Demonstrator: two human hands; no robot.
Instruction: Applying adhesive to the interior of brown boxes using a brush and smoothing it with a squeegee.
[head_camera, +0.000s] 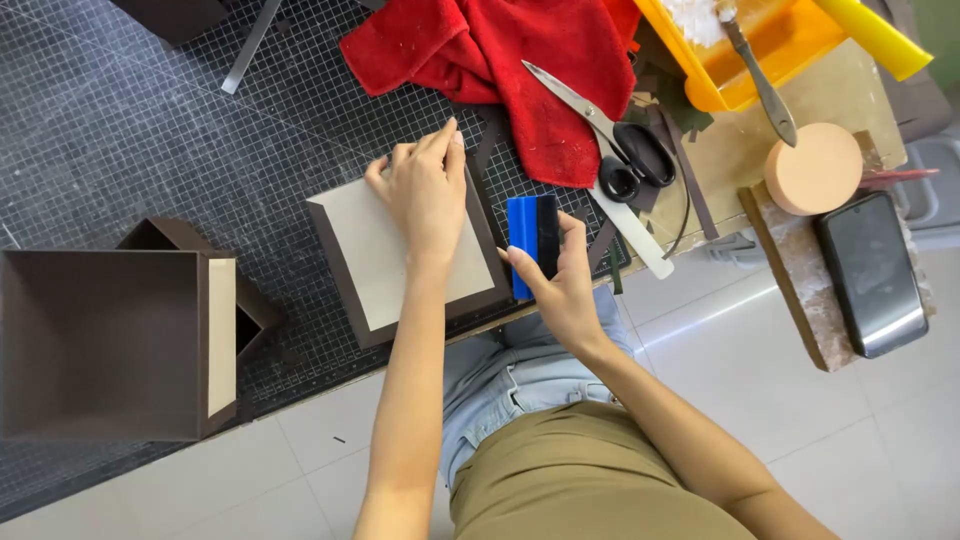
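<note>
Left hand pinning the board panel, right hand on the blue squeegee

Your left hand (428, 190) lies open and flat on the grey board panel (400, 262) with its dark brown wrapped border, which sits on the gridded cutting mat (150, 120) near the counter's front edge; your right hand (562, 280) is closed around the blue squeegee (532, 245) just beside the panel's right side. If your left palm lifts or slides as you press, the panel could skew and the brown paper crease. The panel lies close to the counter edge, so a hard stroke toward you could push it off. The scissors (610, 140) on the red cloth (520, 70) lie near your right hand, so mind the blades
</note>
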